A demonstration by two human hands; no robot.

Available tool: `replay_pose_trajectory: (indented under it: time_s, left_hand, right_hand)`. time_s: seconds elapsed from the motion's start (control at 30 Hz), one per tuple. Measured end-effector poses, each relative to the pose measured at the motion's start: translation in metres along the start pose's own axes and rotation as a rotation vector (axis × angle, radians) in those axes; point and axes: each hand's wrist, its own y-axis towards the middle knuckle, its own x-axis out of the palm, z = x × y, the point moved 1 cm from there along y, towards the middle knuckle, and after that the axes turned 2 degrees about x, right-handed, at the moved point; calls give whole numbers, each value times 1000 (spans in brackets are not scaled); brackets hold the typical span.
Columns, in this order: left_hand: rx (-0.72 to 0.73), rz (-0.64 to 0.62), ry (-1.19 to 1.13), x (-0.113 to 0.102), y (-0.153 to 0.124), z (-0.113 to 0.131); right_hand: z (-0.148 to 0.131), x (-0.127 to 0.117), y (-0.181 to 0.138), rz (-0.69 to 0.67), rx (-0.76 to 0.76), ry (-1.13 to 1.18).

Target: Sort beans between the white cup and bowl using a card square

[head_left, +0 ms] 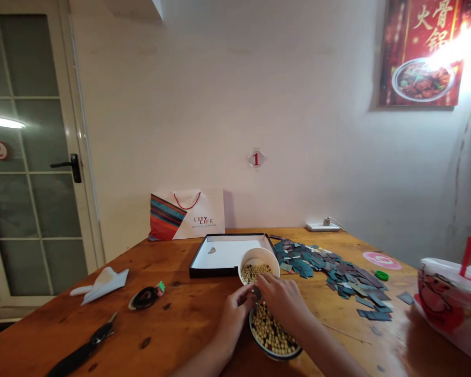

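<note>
My left hand (235, 314) is closed, with thumb and forefinger meeting at a small dark thing I cannot make out. Against it rests my right hand (283, 299), its fingers curled together and their tips partly hidden. Below both hands is a bowl (275, 354) of pale yellow and dark beans (277, 330), partly covered by the right hand and wrist. Just beyond the fingers stands a white tub (259, 253) with a layer of similar beans (254, 272) inside; the hands hide its near side. Whether the fingers touch the tub, I cannot tell.
Behind the tub lies a black-edged box tray (227, 266). Many dark flat pieces (329, 269) spread to its right. A bagged drink (443, 298) stands far right. At left are keys (86, 348), a black coil (145, 297) and tissue (105, 285). A paper bag (204, 212) leans on the wall.
</note>
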Motion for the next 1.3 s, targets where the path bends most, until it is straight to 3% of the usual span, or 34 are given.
replay_pose_trajectory:
  time_s: [0.1, 0.53, 1.17, 1.3]
  left_hand:
    - [-14, 28, 16, -1, 0, -2]
    - [51, 15, 62, 2, -2, -1]
    - [90, 10, 141, 1, -3, -2]
    - [85, 3, 103, 3, -5, -1]
  right_hand:
    - [2, 1, 0, -14, 48, -10]
    - [0, 3, -1, 36, -45, -2]
    - [3, 9, -1, 39, 53, -13]
    - [1, 8, -2, 49, 14, 3]
